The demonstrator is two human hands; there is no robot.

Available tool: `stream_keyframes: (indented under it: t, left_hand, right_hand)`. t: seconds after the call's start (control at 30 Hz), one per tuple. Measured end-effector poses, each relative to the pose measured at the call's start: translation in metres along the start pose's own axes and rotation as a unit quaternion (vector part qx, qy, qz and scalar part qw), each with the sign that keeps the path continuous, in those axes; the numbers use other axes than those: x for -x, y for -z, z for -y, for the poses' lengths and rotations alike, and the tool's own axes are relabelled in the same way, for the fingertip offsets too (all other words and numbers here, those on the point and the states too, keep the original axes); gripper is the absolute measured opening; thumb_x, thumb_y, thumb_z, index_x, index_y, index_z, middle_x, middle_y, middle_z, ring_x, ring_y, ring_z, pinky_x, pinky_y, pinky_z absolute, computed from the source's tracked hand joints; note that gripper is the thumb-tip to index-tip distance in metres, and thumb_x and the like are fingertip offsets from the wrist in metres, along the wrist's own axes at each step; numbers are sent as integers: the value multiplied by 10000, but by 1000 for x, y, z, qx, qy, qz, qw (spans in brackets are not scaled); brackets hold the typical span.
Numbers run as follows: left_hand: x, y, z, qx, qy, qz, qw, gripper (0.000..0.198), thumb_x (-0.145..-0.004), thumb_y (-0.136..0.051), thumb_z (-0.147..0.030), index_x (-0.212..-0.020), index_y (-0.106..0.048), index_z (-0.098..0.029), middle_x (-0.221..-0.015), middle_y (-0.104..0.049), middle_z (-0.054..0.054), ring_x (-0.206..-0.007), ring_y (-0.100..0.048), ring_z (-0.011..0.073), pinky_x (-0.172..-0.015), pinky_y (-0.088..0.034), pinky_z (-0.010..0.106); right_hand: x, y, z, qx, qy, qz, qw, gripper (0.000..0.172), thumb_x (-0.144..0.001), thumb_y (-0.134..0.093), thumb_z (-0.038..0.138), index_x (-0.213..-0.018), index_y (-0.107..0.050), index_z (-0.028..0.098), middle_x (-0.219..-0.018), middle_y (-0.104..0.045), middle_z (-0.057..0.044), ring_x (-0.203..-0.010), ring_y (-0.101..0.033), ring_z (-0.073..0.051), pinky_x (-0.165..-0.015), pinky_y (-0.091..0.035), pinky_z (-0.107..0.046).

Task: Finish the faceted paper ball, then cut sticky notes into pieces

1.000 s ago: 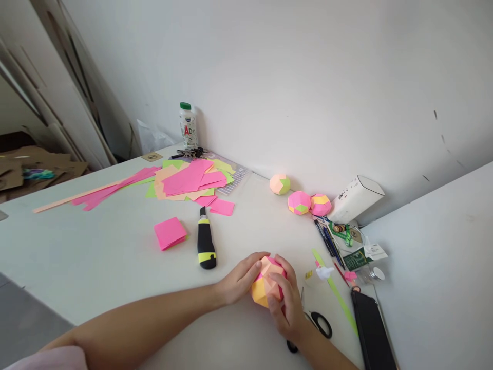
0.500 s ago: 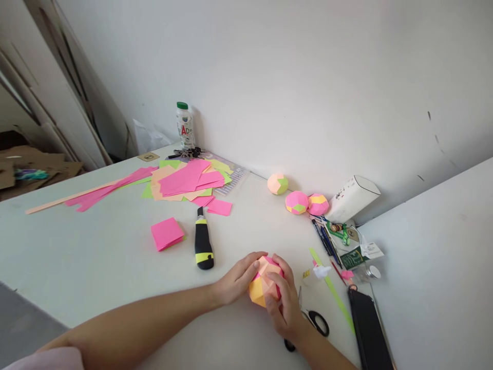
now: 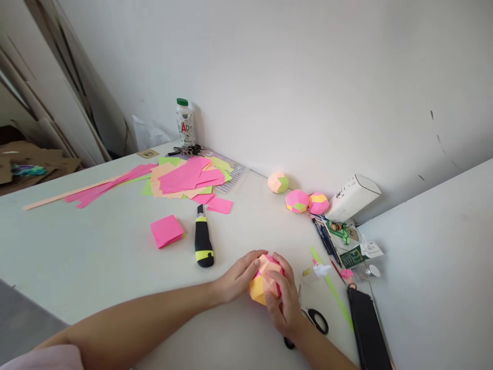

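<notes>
Between my two hands is a faceted folded-paper ball [image 3: 260,291] in peach, yellow and pink, held above the near part of the white table. My left hand [image 3: 238,277] is closed along its left side, fingers reaching over the top. My right hand [image 3: 285,298] wraps its right side, with fingertips and thumb pressed on the front facets. Scissors [image 3: 318,320] with black handles lie partly hidden under my right wrist. Left of my hands lies a black and yellow utility knife [image 3: 203,241], its blade pointing away, and beside it a small stack of pink paper squares [image 3: 167,232].
Three finished paper balls [image 3: 297,201] sit by the wall. Colored sheets [image 3: 185,177] and strips [image 3: 108,183] cover the back left, near a green-capped bottle [image 3: 185,123]. To the right are a white container [image 3: 355,198], pens [image 3: 326,239], a glue bottle [image 3: 316,272] and a black phone-like slab [image 3: 367,326].
The view has shifted very slightly. Both hands keep the same grip on the paper ball, and nothing else has visibly moved.
</notes>
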State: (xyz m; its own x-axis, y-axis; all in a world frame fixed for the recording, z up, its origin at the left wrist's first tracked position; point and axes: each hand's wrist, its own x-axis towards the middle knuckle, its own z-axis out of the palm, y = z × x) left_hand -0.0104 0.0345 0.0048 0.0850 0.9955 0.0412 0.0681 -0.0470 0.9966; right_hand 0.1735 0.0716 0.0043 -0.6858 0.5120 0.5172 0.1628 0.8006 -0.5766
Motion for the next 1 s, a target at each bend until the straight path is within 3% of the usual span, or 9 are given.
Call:
stream_keyframes:
  t: [1.0]
  left_hand:
    - [-1, -1, 2, 20, -3, -2, 1000, 537, -970, -313, -552, -1285, -516, -167, -1313, -571, 119, -1201, -520, 272, -1062, -387, 416]
  right_hand:
    - [1, -1, 0, 13, -2, -8, 1000, 310, -932, -403, 214, -1241, -417, 203, -1462, -301, -161, -1321, -385, -284, -1032, -419, -482]
